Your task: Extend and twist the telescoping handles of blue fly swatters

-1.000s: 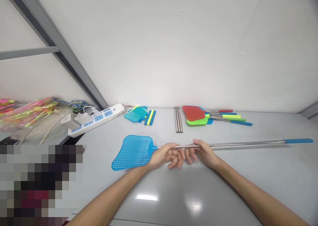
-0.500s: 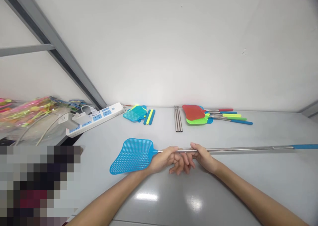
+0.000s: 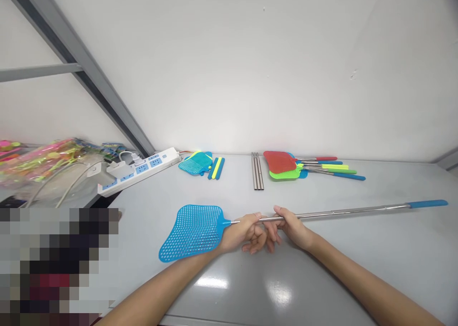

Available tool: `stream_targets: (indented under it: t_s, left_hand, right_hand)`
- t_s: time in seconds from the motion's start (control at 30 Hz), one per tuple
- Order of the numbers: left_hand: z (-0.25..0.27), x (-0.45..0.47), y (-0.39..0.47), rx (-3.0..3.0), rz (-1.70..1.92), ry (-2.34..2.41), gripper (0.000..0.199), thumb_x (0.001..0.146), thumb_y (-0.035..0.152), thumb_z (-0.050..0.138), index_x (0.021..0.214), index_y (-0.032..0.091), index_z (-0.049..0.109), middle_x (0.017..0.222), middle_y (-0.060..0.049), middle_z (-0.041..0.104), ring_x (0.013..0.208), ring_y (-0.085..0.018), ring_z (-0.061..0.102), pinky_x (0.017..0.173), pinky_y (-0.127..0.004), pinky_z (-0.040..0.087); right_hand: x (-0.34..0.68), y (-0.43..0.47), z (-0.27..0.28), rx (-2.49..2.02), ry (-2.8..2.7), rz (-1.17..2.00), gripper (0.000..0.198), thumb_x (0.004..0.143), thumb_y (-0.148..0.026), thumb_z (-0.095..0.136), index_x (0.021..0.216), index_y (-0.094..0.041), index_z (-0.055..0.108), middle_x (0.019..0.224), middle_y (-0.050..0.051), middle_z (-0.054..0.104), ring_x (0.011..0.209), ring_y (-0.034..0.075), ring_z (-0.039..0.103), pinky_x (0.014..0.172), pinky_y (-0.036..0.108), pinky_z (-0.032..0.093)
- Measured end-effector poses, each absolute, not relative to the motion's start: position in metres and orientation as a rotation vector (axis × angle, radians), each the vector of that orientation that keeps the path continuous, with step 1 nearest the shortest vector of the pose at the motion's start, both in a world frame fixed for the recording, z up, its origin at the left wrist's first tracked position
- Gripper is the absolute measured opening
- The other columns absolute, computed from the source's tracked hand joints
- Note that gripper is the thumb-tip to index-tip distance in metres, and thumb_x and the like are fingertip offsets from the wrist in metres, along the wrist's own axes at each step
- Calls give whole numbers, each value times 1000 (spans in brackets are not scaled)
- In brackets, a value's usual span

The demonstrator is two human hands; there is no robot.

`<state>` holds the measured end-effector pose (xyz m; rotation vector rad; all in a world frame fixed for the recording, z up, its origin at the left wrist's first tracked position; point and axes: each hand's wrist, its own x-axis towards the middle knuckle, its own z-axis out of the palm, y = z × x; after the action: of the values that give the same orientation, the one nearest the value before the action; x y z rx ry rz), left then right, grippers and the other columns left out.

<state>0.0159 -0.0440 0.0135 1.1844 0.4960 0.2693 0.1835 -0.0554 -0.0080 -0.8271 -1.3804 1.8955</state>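
A blue fly swatter point(image 3: 195, 233) with a long metal telescopic shaft lies across both my hands above the table. Its perforated head is at the left, and its blue grip reaches far to the right. Close to the head, my left hand point(image 3: 246, 233) is closed on the shaft, thumb on top. My right hand point(image 3: 289, 226) pinches the shaft a little further right, thumb over it and the other fingers curled below. The fingertips of the two hands nearly meet, and I cannot tell whether they touch.
Along the wall lie loose swatter heads point(image 3: 196, 163), blue and yellow grips point(image 3: 216, 168), metal tubes point(image 3: 257, 171) and a pile of swatters under a red head point(image 3: 281, 161). A power strip point(image 3: 141, 172) with plugs and bagged colourful items point(image 3: 53, 161) are at the left. Grey table point(image 3: 386, 249).
The swatter has tilted: its grip end is higher and further left, fully in view now, while its head has dropped slightly. Both hands keep their hold.
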Motion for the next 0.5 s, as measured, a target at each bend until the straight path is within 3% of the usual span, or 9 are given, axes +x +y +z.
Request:
stream_targets:
  t_s: [0.3,0.5]
  left_hand:
    - [9,23,-40,1142,499,546,51,80,44,20,75,9,56,44,-3,45,52,-14,47,40,-21,31]
    - [9,20,-32,1157,538,579,39,79,38,26,83,10,53,45,1,46,37,-10,41,40,-22,32]
  right_hand:
    - [181,-47,-2,-786,-1302,1914,55,82,-43,20,49,-14,53,50,6,56,49,15,52,49,27,38]
    - [179,-43,-2,-849,-1221,1873,48,81,-41,28,44,-15,47,30,-2,38,32,13,45,35,22,30]
